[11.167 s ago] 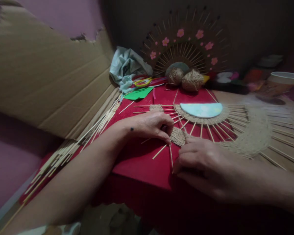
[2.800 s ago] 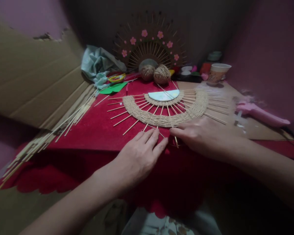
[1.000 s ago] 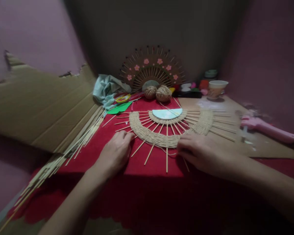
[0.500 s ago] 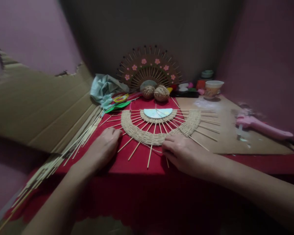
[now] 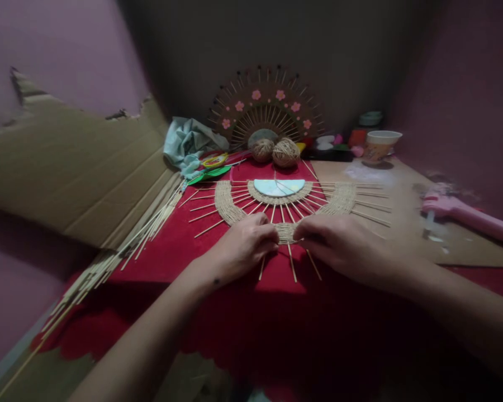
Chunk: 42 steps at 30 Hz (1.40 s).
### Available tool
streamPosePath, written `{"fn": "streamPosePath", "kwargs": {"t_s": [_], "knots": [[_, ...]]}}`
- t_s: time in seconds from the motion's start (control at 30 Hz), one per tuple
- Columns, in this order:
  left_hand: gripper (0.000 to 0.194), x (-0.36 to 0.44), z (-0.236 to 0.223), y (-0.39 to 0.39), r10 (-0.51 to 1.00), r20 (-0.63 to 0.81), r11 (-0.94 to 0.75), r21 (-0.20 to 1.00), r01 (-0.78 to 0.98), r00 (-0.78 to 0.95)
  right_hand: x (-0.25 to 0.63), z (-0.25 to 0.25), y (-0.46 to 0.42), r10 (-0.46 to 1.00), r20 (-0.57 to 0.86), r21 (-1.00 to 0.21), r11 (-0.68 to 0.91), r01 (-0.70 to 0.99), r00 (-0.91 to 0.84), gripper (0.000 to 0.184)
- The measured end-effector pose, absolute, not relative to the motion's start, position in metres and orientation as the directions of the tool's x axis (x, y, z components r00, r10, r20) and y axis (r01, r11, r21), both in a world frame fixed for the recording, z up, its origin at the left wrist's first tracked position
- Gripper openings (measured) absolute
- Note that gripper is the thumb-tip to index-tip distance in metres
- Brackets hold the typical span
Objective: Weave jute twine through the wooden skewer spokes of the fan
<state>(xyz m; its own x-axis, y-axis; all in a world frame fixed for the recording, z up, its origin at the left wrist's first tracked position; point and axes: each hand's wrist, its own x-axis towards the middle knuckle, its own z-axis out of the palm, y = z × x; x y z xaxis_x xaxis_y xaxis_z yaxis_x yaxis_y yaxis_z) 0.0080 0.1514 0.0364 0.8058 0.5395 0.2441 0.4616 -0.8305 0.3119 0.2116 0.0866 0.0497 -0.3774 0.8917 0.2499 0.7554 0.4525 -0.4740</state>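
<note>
A half-round woven fan (image 5: 343, 200) of twine on thin wooden sticks lies on the red cloth, its straight side away from me. A pale blue half-disc (image 5: 279, 187) covers its centre. My left hand (image 5: 254, 240) is closed on the outer woven band just left of the bottom middle, fingertips by a stick. Close by on the right, my right hand (image 5: 339, 240) pinches at the band's lower edge, where the end of a thin twine shows faintly. Both hands hide parts of the band, and bare stick ends (image 5: 292, 265) stick out between them.
Behind the fan sit two twine balls (image 5: 285, 153) and a finished flowered fan (image 5: 268, 96). Yellow-handled scissors (image 5: 215, 161) and a crumpled cloth (image 5: 190, 139) lie left, above loose sticks (image 5: 151, 226). A cup (image 5: 381, 146) and a pink glue gun (image 5: 469, 213) rest on cardboard at right.
My left hand has moved right, from beside the left sticks onto the fan's lower band. My right hand stays near the band, now pinching its edge. The view has shifted slightly.
</note>
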Motion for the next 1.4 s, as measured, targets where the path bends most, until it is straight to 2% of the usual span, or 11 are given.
{"fn": "streamPosePath", "kwargs": {"t_s": [0.2, 0.37, 0.5, 0.8, 0.87, 1.03, 1.1, 1.23, 1.4], "knots": [[0.014, 0.013, 0.030, 0.156, 0.531, 0.260, -0.843, 0.261, 0.471, 0.806, 0.235, 0.057, 0.080, 0.896, 0.230, -0.417, 0.444, 0.793, -0.381, 0.015], [0.015, 0.019, 0.028, 0.148, 0.491, 0.341, -0.871, 0.205, 0.446, 0.802, 0.244, 0.044, 0.072, 0.839, 0.341, -0.221, 0.511, 0.831, -0.425, 0.018], [0.018, 0.026, 0.028, 0.139, 0.393, 0.338, -0.919, 0.158, 0.360, 0.855, 0.246, 0.035, 0.072, 0.785, 0.396, -0.153, 0.569, 0.808, -0.477, 0.020], [0.024, 0.030, 0.024, 0.130, 0.367, 0.307, -0.930, 0.148, 0.337, 0.878, 0.256, 0.042, 0.063, 0.749, 0.377, 0.053, 0.570, 0.820, -0.545, 0.026], [0.024, 0.029, 0.024, 0.130, 0.372, 0.296, -0.928, 0.142, 0.345, 0.880, 0.255, 0.044, 0.057, 0.750, 0.369, 0.045, 0.575, 0.817, -0.548, 0.027], [0.026, 0.029, 0.026, 0.128, 0.378, 0.284, -0.925, 0.149, 0.349, 0.881, 0.245, 0.041, 0.046, 0.737, 0.377, -0.159, 0.648, 0.745, -0.560, 0.026], [0.028, 0.029, 0.028, 0.127, 0.384, 0.280, -0.923, 0.154, 0.353, 0.880, 0.240, 0.037, 0.043, 0.736, 0.382, -0.205, 0.657, 0.725, -0.559, 0.024], [0.029, 0.030, 0.029, 0.126, 0.377, 0.278, -0.926, 0.138, 0.351, 0.884, 0.233, 0.029, 0.040, 0.726, 0.401, -0.175, 0.659, 0.732, -0.558, 0.023], [0.030, 0.031, 0.032, 0.122, 0.354, 0.266, -0.933, 0.041, 0.357, 0.896, 0.234, 0.028, 0.037, 0.693, 0.397, -0.094, 0.683, 0.724, -0.602, 0.029]]}}
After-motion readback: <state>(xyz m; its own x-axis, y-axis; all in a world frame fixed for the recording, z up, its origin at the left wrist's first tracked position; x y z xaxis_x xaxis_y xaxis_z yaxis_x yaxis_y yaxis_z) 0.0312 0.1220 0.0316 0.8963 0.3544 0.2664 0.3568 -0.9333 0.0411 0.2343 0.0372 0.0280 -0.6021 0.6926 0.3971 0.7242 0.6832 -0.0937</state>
